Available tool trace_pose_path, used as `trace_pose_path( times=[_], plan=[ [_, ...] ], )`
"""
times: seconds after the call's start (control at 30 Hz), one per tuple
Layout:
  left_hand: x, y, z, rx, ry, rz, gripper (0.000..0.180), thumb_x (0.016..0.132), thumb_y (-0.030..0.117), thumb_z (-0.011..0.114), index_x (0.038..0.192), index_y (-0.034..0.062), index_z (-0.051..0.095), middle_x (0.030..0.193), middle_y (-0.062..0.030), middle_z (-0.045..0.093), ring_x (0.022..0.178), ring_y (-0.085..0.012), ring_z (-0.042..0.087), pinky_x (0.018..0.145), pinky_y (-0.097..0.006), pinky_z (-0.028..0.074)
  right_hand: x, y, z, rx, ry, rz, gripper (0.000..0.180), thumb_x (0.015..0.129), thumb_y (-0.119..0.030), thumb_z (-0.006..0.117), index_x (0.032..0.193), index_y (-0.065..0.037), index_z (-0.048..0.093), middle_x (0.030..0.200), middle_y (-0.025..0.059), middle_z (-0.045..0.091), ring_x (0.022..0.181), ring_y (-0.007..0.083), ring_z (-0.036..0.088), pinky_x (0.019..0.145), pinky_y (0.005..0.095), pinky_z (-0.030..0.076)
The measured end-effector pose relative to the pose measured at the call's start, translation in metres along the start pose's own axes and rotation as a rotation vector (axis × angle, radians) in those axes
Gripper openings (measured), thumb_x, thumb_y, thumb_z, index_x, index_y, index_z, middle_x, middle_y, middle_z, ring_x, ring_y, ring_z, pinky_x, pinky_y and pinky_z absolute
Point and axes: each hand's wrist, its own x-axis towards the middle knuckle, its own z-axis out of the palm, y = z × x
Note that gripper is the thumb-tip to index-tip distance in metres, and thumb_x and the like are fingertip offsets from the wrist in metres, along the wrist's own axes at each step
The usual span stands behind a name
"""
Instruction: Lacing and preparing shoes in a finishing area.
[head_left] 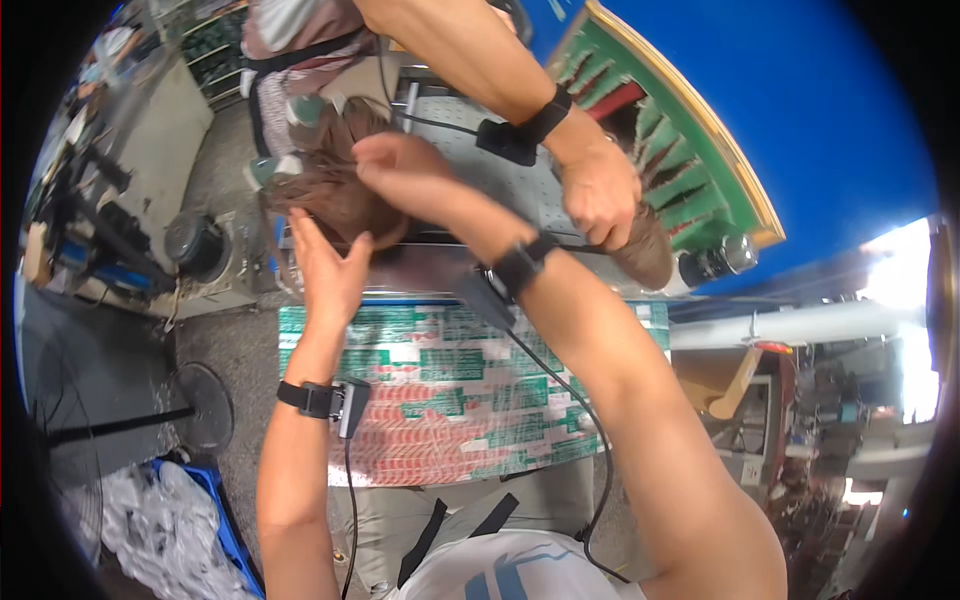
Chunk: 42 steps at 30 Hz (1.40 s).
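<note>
A heap of wrinkled brown pieces (335, 185), which look like soft shoe uppers, lies at the near edge of the metal work surface. My left hand (328, 270) rests against its near left side, thumb and fingers stretched apart. Over the heap's right side is my right hand (405, 170), its fingers bent and smeared by motion; whether they grip anything is hidden. Across from me, a co-worker's hand (600, 195) is closed above a brown rounded shoe-like piece (645, 250) on the right.
Green slotted rack (690, 185) with a wooden rim stands at the back right, beside a blue surface (800, 100). A clear jar (735, 254) sits near its corner. Printed green-and-red sheeting (450, 400) lies before me. Wrist-strap cables trail from both arms.
</note>
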Motion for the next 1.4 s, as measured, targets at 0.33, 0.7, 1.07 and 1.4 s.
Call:
trace_pose_path(
  times=[0.33, 0.7, 1.07, 1.4],
  plan=[
    [-0.088, 0.070, -0.006, -0.139, -0.228, 0.110, 0.061, 0.102, 0.014, 0.072, 0.158, -0.0012, 0.054, 0.172, -0.0230, 0.044, 0.161, -0.0389, 0.040, 0.133, -0.048, 0.030, -0.308, 0.014, -0.115, -0.669, 0.639, -0.167, 0.072, 0.084, -0.012, 0.086, 0.148, 0.002, 0.055, 0.147, 0.0253, 0.057, 0.139, 0.0421, 0.055, 0.116, 0.0502, 0.046],
    [-0.212, 0.124, 0.000, -0.309, -0.609, 0.061, 0.076, 0.097, 0.016, 0.079, 0.163, -0.0015, 0.046, 0.170, -0.0261, 0.044, 0.159, -0.0430, 0.042, 0.132, -0.053, 0.032, -0.321, 0.065, -0.092, 0.028, 0.694, 0.413, 0.095, 0.083, -0.027, 0.094, 0.156, 0.007, 0.043, 0.148, 0.0279, 0.061, 0.137, 0.0392, 0.063, 0.116, 0.0488, 0.050],
    [-0.258, 0.071, -0.040, -0.318, -0.383, -0.351, 0.117, 0.078, 0.015, 0.093, 0.171, -0.0045, 0.025, 0.173, -0.0332, 0.032, 0.165, -0.0461, 0.029, 0.134, -0.051, 0.026, -0.365, 0.027, -0.017, -0.204, 0.370, 0.068, 0.025, 0.094, -0.016, 0.081, 0.117, -0.006, 0.078, 0.132, 0.0167, 0.073, 0.136, 0.0383, 0.064, 0.119, 0.0497, 0.047],
    [-0.269, 0.066, -0.031, -0.248, -0.291, -0.248, 0.108, 0.076, 0.009, 0.093, 0.166, -0.0030, 0.034, 0.174, -0.0305, 0.035, 0.164, -0.0439, 0.034, 0.133, -0.049, 0.030, -0.073, 0.184, -0.249, -0.573, 0.775, 0.365, 0.121, 0.078, -0.064, 0.091, 0.154, 0.018, 0.045, 0.152, 0.0425, 0.056, 0.144, 0.0497, 0.058, 0.120, 0.0480, 0.047]
  ],
)
